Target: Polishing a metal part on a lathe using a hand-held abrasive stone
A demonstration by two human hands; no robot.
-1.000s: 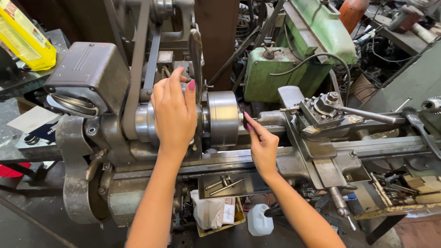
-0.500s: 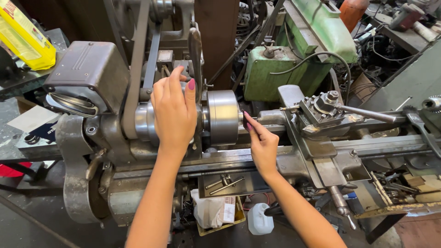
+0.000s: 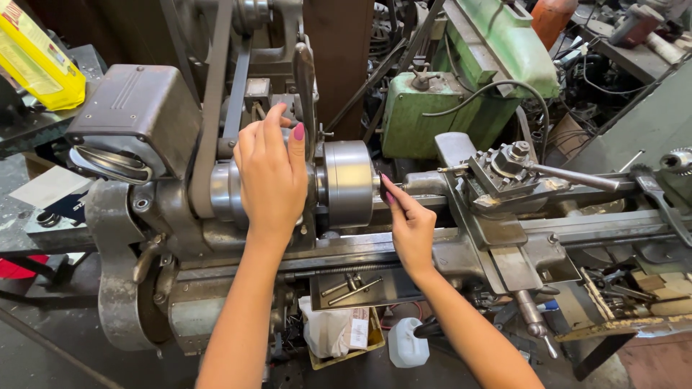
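Observation:
A grey metal lathe fills the view. My left hand (image 3: 270, 176) lies flat over the spindle pulley (image 3: 223, 191), fingers pointing up beside the flat belt (image 3: 216, 101). To its right is the round steel chuck (image 3: 347, 184). My right hand (image 3: 409, 223) reaches the chuck's right face, fingertips pinched at the short workpiece (image 3: 418, 184) that sticks out of it. The tool post (image 3: 508, 169) with its long handle stands on the carriage just right of that hand.
A green machine (image 3: 432, 108) stands behind the lathe. A yellow bag (image 3: 36, 61) lies top left. Under the bed hang a tray with keys (image 3: 353, 288), a white bag (image 3: 328, 331) and a white bottle (image 3: 407, 346). Wood blocks (image 3: 649, 288) lie at the right.

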